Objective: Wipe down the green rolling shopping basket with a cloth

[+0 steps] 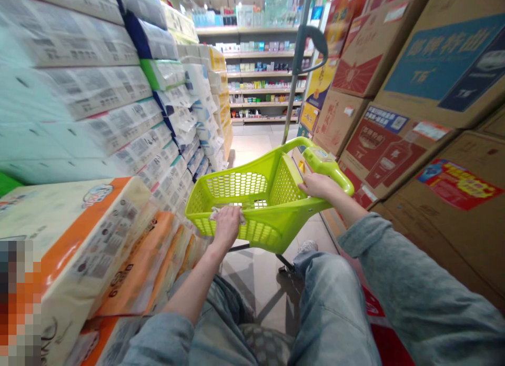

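A lime-green shopping cart [292,219] with perforated walls stands sideways in front of me, its handle end to the right. My left hand [228,224] presses a crumpled whitish cloth [215,212] over the rim of the near side wall, fingers closed on it. At the other end, my right hand [317,186] grips the cart's edge just below the handle [329,166], its fingers bent over the rim. Through the holes in the basket the floor shows. What lies under my right fingers is partly hidden.
Stacked tissue packs [130,119] rise along the left, with orange-and-cream packs [79,213] close by my left arm. Cardboard cartons [394,145] line the right. A grey pole [294,87] with a looped handle stands beyond the cart. Product shelves [268,74] close off the far end.
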A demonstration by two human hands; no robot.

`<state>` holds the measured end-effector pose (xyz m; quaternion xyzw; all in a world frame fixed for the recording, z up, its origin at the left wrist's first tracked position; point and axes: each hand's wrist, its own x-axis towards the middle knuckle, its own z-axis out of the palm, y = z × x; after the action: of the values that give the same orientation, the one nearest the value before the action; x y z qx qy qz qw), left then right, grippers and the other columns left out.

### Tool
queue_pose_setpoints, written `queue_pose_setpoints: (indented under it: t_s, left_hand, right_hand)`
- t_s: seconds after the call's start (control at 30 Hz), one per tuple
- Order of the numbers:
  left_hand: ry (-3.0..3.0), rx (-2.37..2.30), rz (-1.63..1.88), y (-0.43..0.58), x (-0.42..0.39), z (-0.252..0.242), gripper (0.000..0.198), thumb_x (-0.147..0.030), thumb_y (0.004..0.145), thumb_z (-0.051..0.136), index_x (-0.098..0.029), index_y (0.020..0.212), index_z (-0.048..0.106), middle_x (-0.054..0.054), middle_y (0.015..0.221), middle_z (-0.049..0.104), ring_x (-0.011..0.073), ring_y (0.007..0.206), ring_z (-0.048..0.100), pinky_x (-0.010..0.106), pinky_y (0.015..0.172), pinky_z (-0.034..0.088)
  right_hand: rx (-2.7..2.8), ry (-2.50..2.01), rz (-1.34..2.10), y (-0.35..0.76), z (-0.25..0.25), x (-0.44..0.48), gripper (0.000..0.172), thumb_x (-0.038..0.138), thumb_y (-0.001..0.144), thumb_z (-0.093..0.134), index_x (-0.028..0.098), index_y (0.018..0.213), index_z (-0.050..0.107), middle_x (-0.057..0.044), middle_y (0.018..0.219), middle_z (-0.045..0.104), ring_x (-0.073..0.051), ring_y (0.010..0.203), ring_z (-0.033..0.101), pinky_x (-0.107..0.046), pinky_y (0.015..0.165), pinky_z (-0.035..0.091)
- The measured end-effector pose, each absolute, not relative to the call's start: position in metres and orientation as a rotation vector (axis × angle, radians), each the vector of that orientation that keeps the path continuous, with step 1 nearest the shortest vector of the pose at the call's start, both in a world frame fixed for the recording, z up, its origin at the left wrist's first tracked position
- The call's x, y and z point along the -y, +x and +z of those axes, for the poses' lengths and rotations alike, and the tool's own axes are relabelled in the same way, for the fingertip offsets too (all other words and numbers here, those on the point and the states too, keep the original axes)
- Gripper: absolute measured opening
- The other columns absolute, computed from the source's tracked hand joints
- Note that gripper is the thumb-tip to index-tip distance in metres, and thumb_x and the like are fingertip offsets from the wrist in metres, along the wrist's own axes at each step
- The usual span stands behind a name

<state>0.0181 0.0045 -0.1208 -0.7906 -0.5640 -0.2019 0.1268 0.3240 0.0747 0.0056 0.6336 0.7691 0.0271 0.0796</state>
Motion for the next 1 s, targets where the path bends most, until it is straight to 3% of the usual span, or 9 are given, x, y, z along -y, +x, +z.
queue_pose_setpoints:
  t_s: [0.23, 0.37, 0.53, 0.67, 0.77, 1.0]
  left_hand:
    - [-2.355, 1.552, -0.849, 0.079, 0.000, -0.120, 0.036, -0.014, 0.088, 0.041, -0.016, 0.122, 0.053, 0.012, 0.110, 0.061, 0.0261, 0.105, 0.052, 0.044, 0.101, 0.037]
    - [-2.378, 1.445, -1.013, 0.080, 0.007, -0.126, 0.049, -0.009, 0.087, 0.038, -0.015, 0.136, 0.041, 0.012, 0.128, 0.054, 0.0247, 0.123, 0.045, 0.046, 0.112, 0.027]
    - [-2.410, 1.402, -1.194, 0.065, 0.015, -0.138, 0.059, -0.005, 0.087, 0.032, -0.021, 0.144, 0.030, 0.010, 0.143, 0.043, 0.0207, 0.136, 0.033, 0.046, 0.115, 0.023]
    - [-2.333, 1.413, -1.527, 0.062, 0.028, -0.154, 0.061, 0.000, 0.083, 0.032, -0.023, 0.140, 0.039, 0.010, 0.143, 0.041, 0.0209, 0.136, 0.032, 0.044, 0.113, 0.027]
    - [-2.203, 1.579, -1.710, 0.065, 0.038, -0.169, 0.060, 0.003, 0.076, 0.036, -0.022, 0.129, 0.051, 0.011, 0.133, 0.046, 0.0210, 0.128, 0.041, 0.041, 0.110, 0.032]
    - [-2.134, 1.788, -1.818, 0.095, 0.041, -0.180, 0.054, 0.004, 0.069, 0.042, -0.020, 0.113, 0.060, 0.010, 0.114, 0.054, 0.0229, 0.112, 0.048, 0.042, 0.103, 0.037]
  right_hand:
    - [-2.272, 1.939, 0.011, 0.323, 0.004, -0.075, 0.049, 0.041, 0.090, 0.035, 0.009, 0.115, 0.062, -0.021, 0.111, 0.066, -0.029, 0.100, 0.063, -0.034, 0.081, 0.046]
    - [-2.262, 1.953, 0.032, 0.322, 0.007, -0.072, 0.048, 0.042, 0.091, 0.035, 0.009, 0.111, 0.063, -0.021, 0.109, 0.066, -0.028, 0.100, 0.063, -0.033, 0.081, 0.046]
    - [-2.257, 1.979, 0.046, 0.317, 0.008, -0.067, 0.047, 0.042, 0.091, 0.035, 0.009, 0.106, 0.066, -0.020, 0.109, 0.067, -0.028, 0.100, 0.063, -0.033, 0.082, 0.046]
    - [-2.253, 1.997, 0.029, 0.315, 0.009, -0.064, 0.047, 0.042, 0.091, 0.036, 0.010, 0.105, 0.066, -0.020, 0.110, 0.067, -0.026, 0.100, 0.063, -0.032, 0.083, 0.046]
    - [-2.266, 1.991, 0.035, 0.315, 0.009, -0.063, 0.047, 0.042, 0.091, 0.036, 0.009, 0.105, 0.067, -0.020, 0.109, 0.067, -0.027, 0.100, 0.064, -0.032, 0.082, 0.046]
    - [-2.252, 2.002, 0.051, 0.315, 0.006, -0.063, 0.046, 0.041, 0.090, 0.036, 0.010, 0.103, 0.067, -0.020, 0.108, 0.067, -0.030, 0.098, 0.064, -0.035, 0.080, 0.047]
